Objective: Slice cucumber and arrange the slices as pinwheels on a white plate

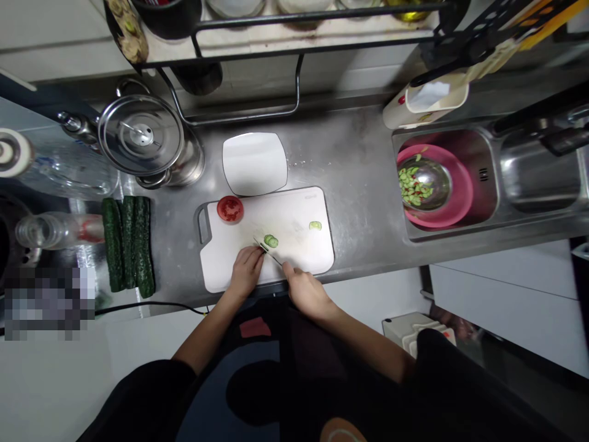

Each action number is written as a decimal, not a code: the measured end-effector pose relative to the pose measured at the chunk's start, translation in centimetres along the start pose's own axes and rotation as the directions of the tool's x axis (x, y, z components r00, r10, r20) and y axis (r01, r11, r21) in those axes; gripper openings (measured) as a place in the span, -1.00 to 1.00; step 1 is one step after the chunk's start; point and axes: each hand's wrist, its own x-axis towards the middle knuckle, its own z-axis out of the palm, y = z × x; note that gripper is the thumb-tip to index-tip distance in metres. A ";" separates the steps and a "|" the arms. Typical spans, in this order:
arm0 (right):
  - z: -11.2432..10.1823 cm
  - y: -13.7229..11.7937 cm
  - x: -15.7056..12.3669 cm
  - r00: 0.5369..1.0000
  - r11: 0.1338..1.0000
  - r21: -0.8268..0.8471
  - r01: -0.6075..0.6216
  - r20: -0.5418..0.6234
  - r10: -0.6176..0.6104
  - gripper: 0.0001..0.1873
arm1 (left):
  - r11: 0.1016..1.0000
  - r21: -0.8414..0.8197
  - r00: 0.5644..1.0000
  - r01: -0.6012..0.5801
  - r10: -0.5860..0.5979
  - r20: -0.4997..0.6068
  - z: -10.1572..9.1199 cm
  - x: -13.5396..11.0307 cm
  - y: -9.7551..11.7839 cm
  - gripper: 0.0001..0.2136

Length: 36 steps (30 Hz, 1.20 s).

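Observation:
My right hand is closed around the handle of a kitchen knife. The thin blade points up and left over the white cutting board. Beside the blade, my left hand has its fingers bent and pressed onto a piece of cucumber, most of it hidden beneath them. Just past the blade lie a few overlapping cucumber slices. Another pale green slice rests near the board's right side. A cut tomato, cut face up, sits at the board's upper left.
A white plate touches the board's back edge. Whole cucumbers lie to the left, near a lidded steel pot. In the sink at right, a pink basin holds a metal bowl of sliced vegetables. A rack hangs overhead.

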 end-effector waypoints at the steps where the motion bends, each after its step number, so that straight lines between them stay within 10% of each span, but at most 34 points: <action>1: 0.0 0.0 0.1 1.000 1.000 0.008 0.000 -0.002 0.000 -0.48 | 1.000 -0.007 1.000 0.001 -0.001 0.001 0.0 0.0 0.0 -0.79; 20: 0.6 -0.7 3.9 0.997 0.998 0.004 0.057 -0.059 -0.057 -0.47 | 0.999 -0.042 1.000 0.011 -0.011 0.010 0.0 -0.1 -0.1 -0.79; 36: 0.5 0.1 -0.4 1.000 1.000 -0.026 -0.005 -0.029 0.004 -0.51 | 1.000 0.013 0.999 -0.014 0.015 -0.040 -0.1 0.1 0.1 -0.80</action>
